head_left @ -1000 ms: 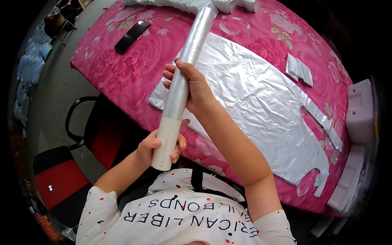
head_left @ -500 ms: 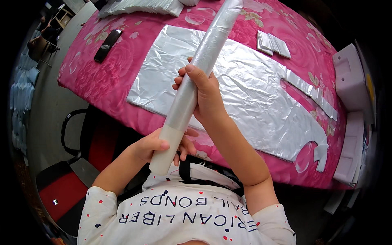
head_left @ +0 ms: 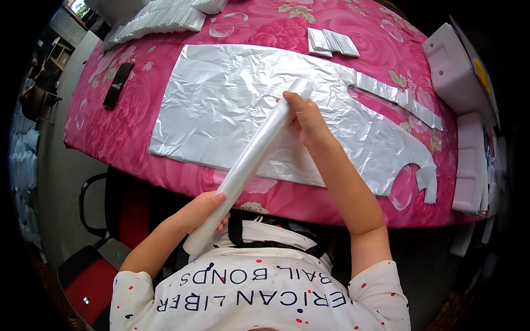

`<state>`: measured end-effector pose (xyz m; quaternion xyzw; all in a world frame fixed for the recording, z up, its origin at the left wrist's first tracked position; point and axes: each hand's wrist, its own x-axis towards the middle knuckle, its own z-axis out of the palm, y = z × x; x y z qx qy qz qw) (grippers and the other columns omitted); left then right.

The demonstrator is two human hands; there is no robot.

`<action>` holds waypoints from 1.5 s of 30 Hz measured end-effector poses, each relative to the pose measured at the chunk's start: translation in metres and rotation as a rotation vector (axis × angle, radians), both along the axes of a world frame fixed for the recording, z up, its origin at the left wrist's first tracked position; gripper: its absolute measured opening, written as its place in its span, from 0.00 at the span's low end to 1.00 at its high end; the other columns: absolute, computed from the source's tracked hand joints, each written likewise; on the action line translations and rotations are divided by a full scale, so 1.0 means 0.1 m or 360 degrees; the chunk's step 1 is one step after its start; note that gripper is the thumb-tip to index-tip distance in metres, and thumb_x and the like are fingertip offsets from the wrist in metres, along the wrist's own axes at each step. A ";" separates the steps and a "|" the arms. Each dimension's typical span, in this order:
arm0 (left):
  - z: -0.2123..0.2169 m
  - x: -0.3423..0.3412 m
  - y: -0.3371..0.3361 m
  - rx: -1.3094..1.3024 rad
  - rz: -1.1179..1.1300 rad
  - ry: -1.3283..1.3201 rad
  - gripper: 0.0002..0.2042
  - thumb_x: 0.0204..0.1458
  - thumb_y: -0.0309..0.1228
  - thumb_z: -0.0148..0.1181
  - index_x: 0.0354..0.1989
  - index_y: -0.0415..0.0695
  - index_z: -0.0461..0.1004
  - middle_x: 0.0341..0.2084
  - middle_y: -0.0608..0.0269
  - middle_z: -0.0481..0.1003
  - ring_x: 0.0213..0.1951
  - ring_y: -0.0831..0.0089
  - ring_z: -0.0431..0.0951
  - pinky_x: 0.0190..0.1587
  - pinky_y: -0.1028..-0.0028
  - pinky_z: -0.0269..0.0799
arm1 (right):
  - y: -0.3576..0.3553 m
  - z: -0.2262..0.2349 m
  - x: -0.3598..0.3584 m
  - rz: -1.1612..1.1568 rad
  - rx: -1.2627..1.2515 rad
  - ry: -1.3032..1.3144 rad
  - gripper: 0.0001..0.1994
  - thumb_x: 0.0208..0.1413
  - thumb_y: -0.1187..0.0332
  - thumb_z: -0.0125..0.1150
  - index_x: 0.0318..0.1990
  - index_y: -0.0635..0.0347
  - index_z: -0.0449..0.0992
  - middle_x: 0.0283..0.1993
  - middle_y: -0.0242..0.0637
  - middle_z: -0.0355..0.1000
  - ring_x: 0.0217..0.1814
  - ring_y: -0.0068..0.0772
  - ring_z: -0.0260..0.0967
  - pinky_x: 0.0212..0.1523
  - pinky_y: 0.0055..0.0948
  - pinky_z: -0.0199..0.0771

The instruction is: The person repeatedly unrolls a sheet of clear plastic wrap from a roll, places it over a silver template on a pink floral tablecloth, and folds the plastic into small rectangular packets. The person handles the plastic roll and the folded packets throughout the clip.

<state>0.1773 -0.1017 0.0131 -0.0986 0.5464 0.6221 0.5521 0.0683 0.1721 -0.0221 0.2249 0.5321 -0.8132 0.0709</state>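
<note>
- We've got a long rolled-up tube of clear plastic film point(head_left: 251, 163) held slantwise between both hands, above the near edge of the pink floral table point(head_left: 110, 132).
- Right hand point(head_left: 303, 118) is wrapped shut around the tube near its upper end, fingers curled over it.
- Left hand point(head_left: 204, 212) is closed around the lower end, close to our chest, thumb lying along the roll.
- Right under the grip there's a big flat sheet of silvery plastic point(head_left: 221, 105) spread on the table, with a narrow strip running off past the right hand.
- Beyond the upper hand sit small folded plastic packs point(head_left: 331, 43); way off past the left hand lies a black phone point(head_left: 117, 84).
</note>
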 end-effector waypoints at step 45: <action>0.49 -0.79 0.21 -0.0569 -0.1216 0.1885 0.22 0.37 0.39 0.67 0.38 0.40 0.71 0.29 0.52 0.74 0.32 0.54 0.75 0.36 0.67 0.70 | 1.57 0.18 -0.30 0.0262 0.1455 0.0446 0.09 0.53 0.68 0.57 0.33 0.67 0.75 0.23 0.29 0.70 0.23 0.16 0.61 0.25 0.21 0.62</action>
